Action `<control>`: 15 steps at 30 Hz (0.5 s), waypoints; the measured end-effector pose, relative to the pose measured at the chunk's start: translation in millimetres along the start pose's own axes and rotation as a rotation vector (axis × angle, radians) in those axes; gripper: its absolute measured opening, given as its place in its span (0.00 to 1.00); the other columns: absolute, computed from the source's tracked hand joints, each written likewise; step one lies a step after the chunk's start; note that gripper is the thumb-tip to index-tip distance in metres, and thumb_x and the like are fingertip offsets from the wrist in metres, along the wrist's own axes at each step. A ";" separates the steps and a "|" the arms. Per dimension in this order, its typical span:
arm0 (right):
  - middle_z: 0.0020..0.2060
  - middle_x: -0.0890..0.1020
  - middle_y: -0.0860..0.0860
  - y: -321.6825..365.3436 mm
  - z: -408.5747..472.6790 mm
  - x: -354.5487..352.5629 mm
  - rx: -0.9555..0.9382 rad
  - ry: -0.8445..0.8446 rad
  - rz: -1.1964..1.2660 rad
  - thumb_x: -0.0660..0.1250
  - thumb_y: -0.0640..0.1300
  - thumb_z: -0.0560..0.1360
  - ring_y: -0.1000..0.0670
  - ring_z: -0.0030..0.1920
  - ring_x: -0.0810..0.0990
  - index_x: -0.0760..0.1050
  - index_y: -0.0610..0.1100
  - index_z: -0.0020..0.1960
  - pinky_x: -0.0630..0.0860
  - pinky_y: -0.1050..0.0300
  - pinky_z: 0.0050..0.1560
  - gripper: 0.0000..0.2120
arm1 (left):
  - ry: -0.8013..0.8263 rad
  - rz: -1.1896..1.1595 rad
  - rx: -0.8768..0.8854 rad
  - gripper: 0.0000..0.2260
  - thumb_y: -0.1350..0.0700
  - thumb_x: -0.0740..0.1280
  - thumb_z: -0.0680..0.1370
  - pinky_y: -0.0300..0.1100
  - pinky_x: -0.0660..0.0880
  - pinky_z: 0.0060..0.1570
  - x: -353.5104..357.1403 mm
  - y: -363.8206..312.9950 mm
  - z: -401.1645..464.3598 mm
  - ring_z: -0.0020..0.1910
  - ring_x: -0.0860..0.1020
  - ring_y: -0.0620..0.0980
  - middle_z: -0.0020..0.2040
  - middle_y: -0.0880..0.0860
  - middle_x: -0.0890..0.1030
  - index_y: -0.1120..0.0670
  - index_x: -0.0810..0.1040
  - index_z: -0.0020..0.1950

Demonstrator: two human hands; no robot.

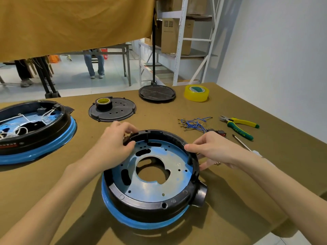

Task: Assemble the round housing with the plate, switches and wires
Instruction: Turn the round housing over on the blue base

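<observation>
The round housing, black with a blue rim, sits on the counter at lower centre of the frame, the plate lying inside it. The left hand has its grip curled over the housing's far-left wall; the right hand pinches the right wall. Blue wires and switches lie beyond, centre right.

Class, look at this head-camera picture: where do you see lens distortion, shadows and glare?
Head view: wide-angle bending curves the table edge and stretches the forearms at the bottom corners; soft shadows fall to the near right of the round housing and under the right hand; mild glare whitens the metal plate; the background room looks slightly soft.
</observation>
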State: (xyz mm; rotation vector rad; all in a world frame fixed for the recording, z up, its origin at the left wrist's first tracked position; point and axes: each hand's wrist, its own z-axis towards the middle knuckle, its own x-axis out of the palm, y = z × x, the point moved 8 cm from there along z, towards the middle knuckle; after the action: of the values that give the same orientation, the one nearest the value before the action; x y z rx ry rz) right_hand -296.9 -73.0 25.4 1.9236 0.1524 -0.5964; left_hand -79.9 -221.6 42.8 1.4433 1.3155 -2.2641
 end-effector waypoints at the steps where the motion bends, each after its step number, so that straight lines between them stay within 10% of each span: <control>1: 0.41 0.89 0.52 0.6 0.4 -0.5 -0.006 -0.013 -0.012 0.72 0.50 0.79 0.54 0.44 0.88 0.87 0.43 0.48 0.85 0.54 0.39 0.11 | 0.060 -0.029 -0.054 0.13 0.54 0.69 0.81 0.44 0.74 0.58 1.9 8.0 3.2 0.60 0.75 0.46 0.63 0.45 0.75 0.41 0.72 0.63; 15: 0.37 0.88 0.48 14.5 0.5 -0.6 -0.085 -0.133 -0.366 0.66 0.55 0.82 0.47 0.36 0.88 0.86 0.45 0.47 0.86 0.42 0.44 0.16 | 0.249 0.095 -0.080 0.12 0.55 0.60 0.86 0.53 0.77 0.63 5.3 13.4 19.4 0.60 0.79 0.50 0.62 0.50 0.81 0.49 0.76 0.69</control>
State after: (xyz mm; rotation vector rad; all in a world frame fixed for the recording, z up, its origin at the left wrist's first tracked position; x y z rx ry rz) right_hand -292.3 -79.5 37.6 1.7786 0.4434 -0.9426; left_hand -88.3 -242.3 33.7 1.7644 1.3529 -2.0004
